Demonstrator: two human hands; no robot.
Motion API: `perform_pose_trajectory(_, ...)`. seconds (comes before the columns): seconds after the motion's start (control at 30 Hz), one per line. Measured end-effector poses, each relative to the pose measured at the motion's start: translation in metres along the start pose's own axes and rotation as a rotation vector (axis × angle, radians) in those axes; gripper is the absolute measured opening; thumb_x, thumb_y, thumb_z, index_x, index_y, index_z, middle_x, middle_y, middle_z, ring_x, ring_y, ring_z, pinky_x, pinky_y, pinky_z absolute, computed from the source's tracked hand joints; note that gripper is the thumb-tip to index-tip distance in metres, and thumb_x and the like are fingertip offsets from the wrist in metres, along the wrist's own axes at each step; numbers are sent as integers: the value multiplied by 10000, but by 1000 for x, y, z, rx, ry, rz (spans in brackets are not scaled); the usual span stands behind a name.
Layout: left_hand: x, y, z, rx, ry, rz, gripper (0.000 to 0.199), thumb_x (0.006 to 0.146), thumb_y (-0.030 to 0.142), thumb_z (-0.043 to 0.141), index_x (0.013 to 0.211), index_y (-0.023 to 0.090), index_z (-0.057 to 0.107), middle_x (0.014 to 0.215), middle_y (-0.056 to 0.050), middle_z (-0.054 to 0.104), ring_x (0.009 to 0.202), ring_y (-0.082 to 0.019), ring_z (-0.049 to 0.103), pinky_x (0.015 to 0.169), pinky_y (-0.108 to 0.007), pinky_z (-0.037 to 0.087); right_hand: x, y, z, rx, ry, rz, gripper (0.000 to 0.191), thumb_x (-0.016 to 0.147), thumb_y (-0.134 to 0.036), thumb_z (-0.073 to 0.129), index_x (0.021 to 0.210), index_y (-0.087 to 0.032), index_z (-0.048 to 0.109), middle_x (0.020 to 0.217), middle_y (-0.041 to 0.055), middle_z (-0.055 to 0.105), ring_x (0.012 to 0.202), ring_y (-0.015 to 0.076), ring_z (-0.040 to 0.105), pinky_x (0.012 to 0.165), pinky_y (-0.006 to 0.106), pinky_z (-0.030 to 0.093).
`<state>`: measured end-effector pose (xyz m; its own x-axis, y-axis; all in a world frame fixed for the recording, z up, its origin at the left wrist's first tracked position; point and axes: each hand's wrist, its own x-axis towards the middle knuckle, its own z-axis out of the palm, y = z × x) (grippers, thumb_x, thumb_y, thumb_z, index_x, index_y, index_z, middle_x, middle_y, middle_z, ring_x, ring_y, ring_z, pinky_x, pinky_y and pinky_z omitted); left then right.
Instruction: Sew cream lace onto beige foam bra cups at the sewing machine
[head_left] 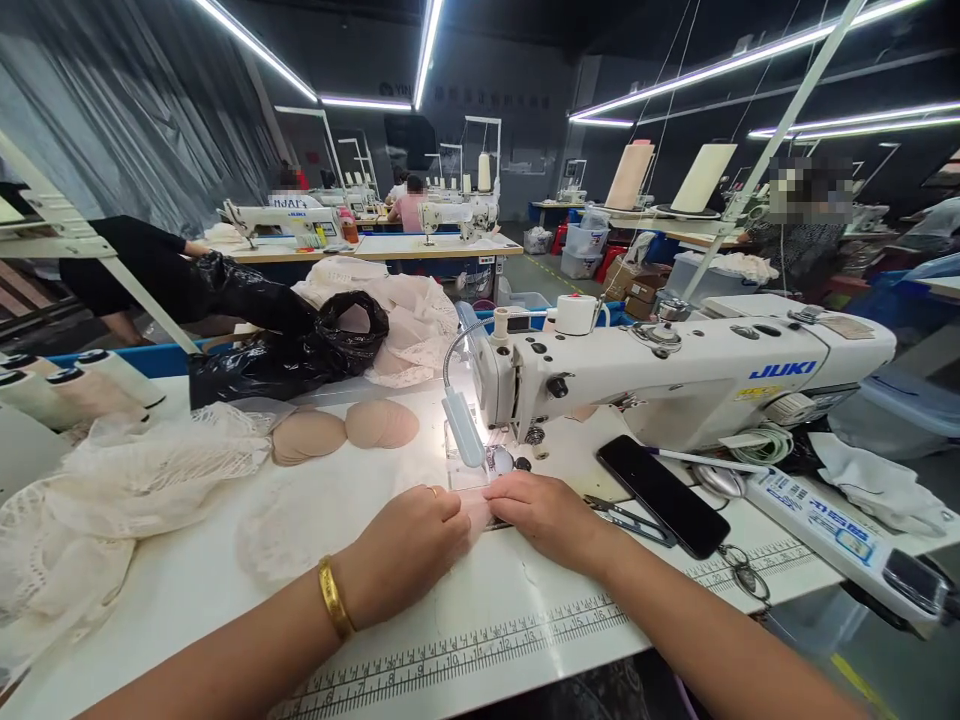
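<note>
My left hand (409, 545) and my right hand (544, 515) lie side by side on the white table, fingers pressed down on a small pale pink fabric piece (478, 507) just in front of the needle area of a white JUKI sewing machine (675, 375). The left wrist wears a gold bangle, and a ring shows on one finger. A small lamp on a bendy neck (463, 425) hangs over the fabric. Most of the fabric piece is hidden under my fingers.
Beige round pads (341, 430) lie stacked behind my left hand. White lace (97, 500) is heaped at left, a black bag (292, 345) behind it. A black phone (662, 495), small snips (622, 518) and a control box (840, 525) sit at right. Other people work at distant machines.
</note>
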<state>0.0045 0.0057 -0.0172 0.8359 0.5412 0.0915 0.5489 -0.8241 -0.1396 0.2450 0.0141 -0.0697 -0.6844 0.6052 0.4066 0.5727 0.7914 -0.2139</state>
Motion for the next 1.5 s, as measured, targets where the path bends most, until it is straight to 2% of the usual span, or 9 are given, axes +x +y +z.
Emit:
perform_pose_trajectory(0.1, 7, -4, -4, -50, 28, -51, 260, 947, 120, 530, 694, 178, 549, 851, -54, 614, 782, -221, 559, 702, -363, 416, 3, 1, 1, 25, 51, -5, 298, 955, -19, 459, 1051, -175, 694, 1217, 54, 746, 1119, 229, 659, 855, 346, 586)
perform_pose_trajectory(0.2, 15, -7, -6, -58, -9, -110, 205, 872, 5, 503, 770, 170, 568, 830, -40, 618, 726, -198, 541, 697, -361, 420, 5, 1, 0, 46, 88, -11, 294, 976, -40, 456, 1115, -179, 674, 1220, 64, 742, 1140, 225, 634, 894, 361, 578)
perform_pose_trajectory(0.27, 18, -9, -5, -74, -30, -109, 196, 857, 3, 505, 771, 171, 560, 801, -31, 612, 690, -190, 515, 663, -350, 409, 5, 0, -3, 55, 91, -9, 318, 964, -27, 460, 1142, -190, 666, 1184, 64, 742, 1118, 223, 620, 895, 365, 567)
perform_pose_trajectory(0.43, 16, -9, 4, -151, 65, -72, 226, 921, 39, 455, 770, 171, 560, 851, -40, 621, 750, -190, 522, 727, -353, 432, 4, -6, -13, -1, 37, 28, 320, 920, -8, 491, 1022, -224, 705, 931, 35, 684, 879, 197, 568, 744, 308, 513)
perform_pose_trajectory(0.6, 15, -8, 14, -183, 94, -57, 225, 944, 70, 438, 773, 175, 539, 846, -41, 611, 723, -182, 503, 713, -351, 425, 1, -7, -17, -17, 6, 47, 285, 929, -36, 494, 960, -220, 711, 841, 26, 611, 791, 181, 489, 663, 276, 435)
perform_pose_trajectory(0.77, 17, -8, 15, -190, 73, -58, 206, 939, 73, 437, 819, 168, 573, 883, -55, 610, 730, -190, 492, 729, -373, 421, -1, -4, -19, 1, -11, 52, 276, 915, -35, 495, 967, -213, 700, 853, 37, 613, 811, 186, 487, 668, 281, 425)
perform_pose_trajectory(1.13, 22, -6, 14, -203, 156, -26, 276, 960, 64, 380, 870, 171, 618, 829, -39, 610, 675, -169, 461, 712, -363, 394, -4, -2, -19, 31, 8, 51, 272, 886, -24, 465, 903, -206, 667, 860, 44, 614, 815, 195, 488, 676, 298, 430)
perform_pose_trajectory(1.33, 23, -5, 20, -258, 111, -57, 253, 967, 85, 389, 896, 162, 619, 860, -51, 614, 717, -185, 502, 730, -371, 396, -4, -2, -20, 49, -6, 64, 266, 888, -27, 464, 920, -211, 653, 855, 43, 613, 809, 201, 487, 696, 312, 441)
perform_pose_trajectory(1.5, 23, -6, 29, -348, 193, -65, 248, 987, 90, 389, 950, 172, 619, 959, -61, 659, 779, -187, 551, 769, -373, 389, -3, -3, -19, 58, -28, 105, 277, 926, -52, 481, 1098, -204, 636, 866, 45, 620, 824, 214, 511, 722, 333, 469)
